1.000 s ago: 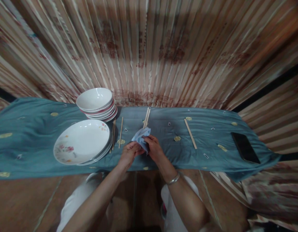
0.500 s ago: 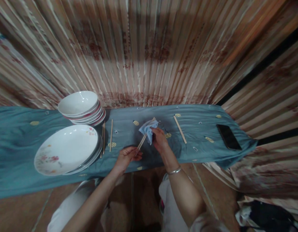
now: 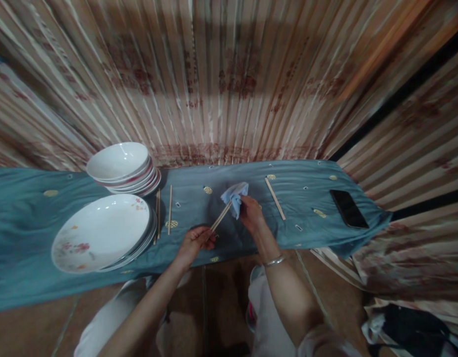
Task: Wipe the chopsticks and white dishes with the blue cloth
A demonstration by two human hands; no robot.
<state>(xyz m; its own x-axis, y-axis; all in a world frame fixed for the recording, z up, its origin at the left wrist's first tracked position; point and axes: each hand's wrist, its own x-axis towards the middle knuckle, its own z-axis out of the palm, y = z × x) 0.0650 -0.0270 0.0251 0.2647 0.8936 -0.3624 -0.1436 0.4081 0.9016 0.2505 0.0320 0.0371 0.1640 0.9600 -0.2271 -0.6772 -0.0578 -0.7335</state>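
My left hand is closed on the near end of a pair of wooden chopsticks, which slant up and to the right over a blue-green cloth. Around their far end my right hand pinches a small light-blue rag. The chopsticks' tips are hidden inside the rag. A metal bangle sits on my right wrist.
A stack of floral plates lies at left, with stacked white bowls behind it. Loose chopsticks rest beside the plates, another pair right of my hands. A black phone lies far right. Striped curtains hang behind.
My hands were together around the rag; now the left has drawn back holding the chopsticks' end, and the right has slid the rag along them away from me. The view shifted right.
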